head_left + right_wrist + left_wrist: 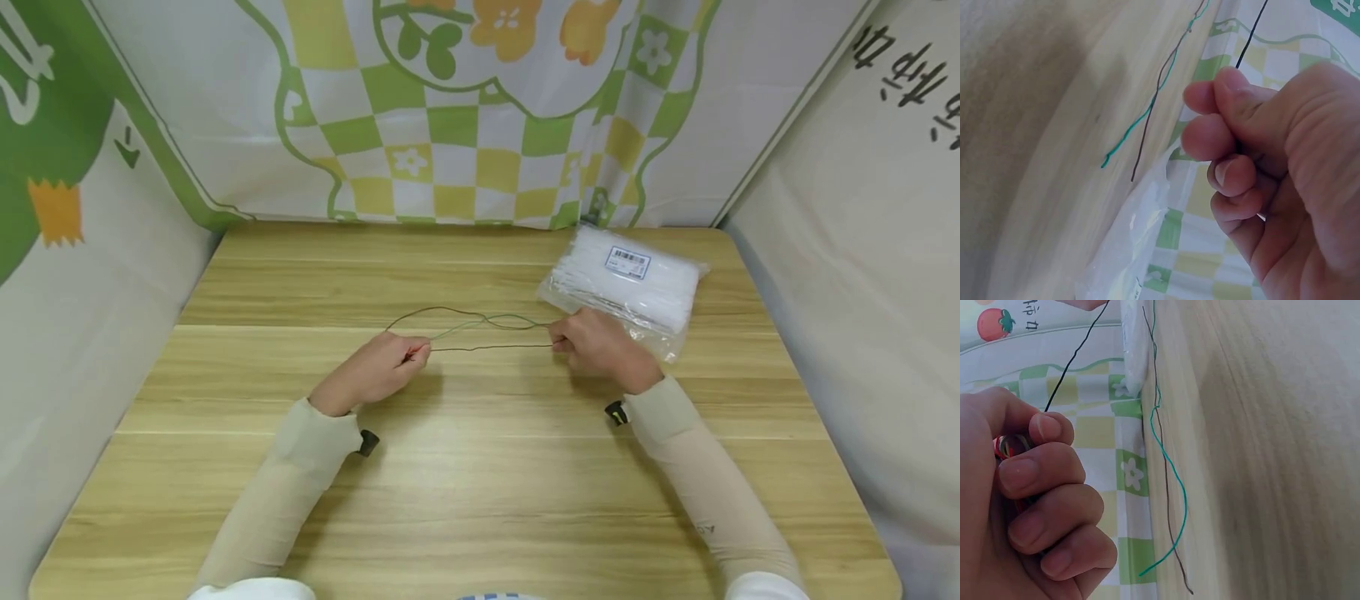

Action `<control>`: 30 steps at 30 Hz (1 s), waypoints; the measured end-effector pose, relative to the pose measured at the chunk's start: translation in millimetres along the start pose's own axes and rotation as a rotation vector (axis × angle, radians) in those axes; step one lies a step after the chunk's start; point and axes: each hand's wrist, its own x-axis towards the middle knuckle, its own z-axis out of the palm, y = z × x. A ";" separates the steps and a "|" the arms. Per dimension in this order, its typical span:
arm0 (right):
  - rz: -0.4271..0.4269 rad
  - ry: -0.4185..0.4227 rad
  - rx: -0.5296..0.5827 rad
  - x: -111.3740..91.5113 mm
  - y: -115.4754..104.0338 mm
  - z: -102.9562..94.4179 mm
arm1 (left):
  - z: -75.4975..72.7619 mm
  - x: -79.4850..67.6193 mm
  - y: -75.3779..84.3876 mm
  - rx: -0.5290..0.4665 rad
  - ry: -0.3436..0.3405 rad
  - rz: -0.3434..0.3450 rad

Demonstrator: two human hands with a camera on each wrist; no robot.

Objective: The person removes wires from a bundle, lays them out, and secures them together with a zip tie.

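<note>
A thin dark wire [491,347] runs nearly straight between the two hands. My left hand [378,368] holds one end of it, with fingers curled around a small bundle of coloured wires [1005,447], red among them, mostly hidden in the palm. The right hand [596,343] pinches the dark wire's other stretch between thumb and fingertips; part of it shows across the palm in the right wrist view. Behind the taut wire, a green wire [1184,487] and a brown wire [1167,487] lie loosely crossed on the table, apart from both hands in the wrist views.
A clear plastic bag [660,335] packed with white strips and bearing a label [627,262] lies just behind the right hand. The wooden table [480,500] meets a patterned curtain [480,167] at its back edge, with cloth walls on either side.
</note>
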 end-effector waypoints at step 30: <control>0.073 0.023 0.031 -19.1 23.7 -12.7 | -14.8 -20.9 -23.3 -0.103 0.003 0.053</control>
